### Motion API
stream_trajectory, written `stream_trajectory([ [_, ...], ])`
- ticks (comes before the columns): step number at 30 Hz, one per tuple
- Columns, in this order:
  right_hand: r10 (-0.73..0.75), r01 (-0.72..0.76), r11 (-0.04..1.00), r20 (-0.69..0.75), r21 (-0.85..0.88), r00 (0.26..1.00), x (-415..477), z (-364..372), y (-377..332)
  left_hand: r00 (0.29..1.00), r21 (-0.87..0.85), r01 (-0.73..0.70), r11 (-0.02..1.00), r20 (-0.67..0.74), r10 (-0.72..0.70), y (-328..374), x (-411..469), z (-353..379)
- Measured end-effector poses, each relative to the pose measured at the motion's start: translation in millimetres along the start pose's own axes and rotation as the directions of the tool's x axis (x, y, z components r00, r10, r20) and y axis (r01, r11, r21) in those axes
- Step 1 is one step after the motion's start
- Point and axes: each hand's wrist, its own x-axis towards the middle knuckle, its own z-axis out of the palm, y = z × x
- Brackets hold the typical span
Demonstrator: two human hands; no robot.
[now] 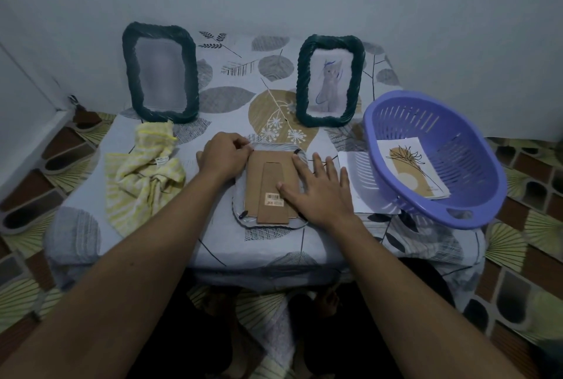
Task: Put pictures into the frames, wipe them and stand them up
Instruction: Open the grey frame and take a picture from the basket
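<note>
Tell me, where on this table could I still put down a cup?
The widest bare patch of table lies at the back, between the left standing frame and the right standing frame. The strip along the front edge is bare too. The middle row is crowded: yellow cloth, face-down frame under the left hand and right hand, papers, basket.

A face-down frame [268, 177] is lying centrally, brown backing up. The left green frame [160, 72] and right green frame [330, 81] are standing behind.
</note>
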Motion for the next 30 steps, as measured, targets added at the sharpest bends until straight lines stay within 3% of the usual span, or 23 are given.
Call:
stream_trajectory([
  [8, -0.002, 0.002, 1.0, -0.005, 0.01, 1.0, -0.7, -0.8, -0.2, 0.983, 0.093, 0.129, 0.987, -0.144, -0.115, 16.8, 1.7, 8.9],
  [14, 0.004, -0.004, 1.0, -0.004, 0.011, 1.0, -0.2, 0.5, -0.4, 0.986, 0.079, 0.036, 0.996, -0.163, -0.023, 9.9, -4.2, 9.6],
  [21, 0.018, -0.018, 1.0, 0.004, 0.012, 1.0, -0.4, -0.1, -1.7, 0.997, 0.284, -0.064, 0.957, -0.011, 0.07, 4.3, -37.6, 0.8],
  [26, 0.02, -0.02, 1.0, 0.005, 0.014, 1.0, -1.3, -0.2, -2.1, 0.982, 0.42, -0.097, 0.902, 0.188, 0.018, -16.0, -53.0, -3.2],
  [30, 0.025, -0.026, 0.999, 0.017, 0.026, 1.0, 0.0, -1.2, -3.3, 0.972, 0.476, -0.138, 0.868, 0.234, 0.026, -15.6, -55.6, -5.6],
])
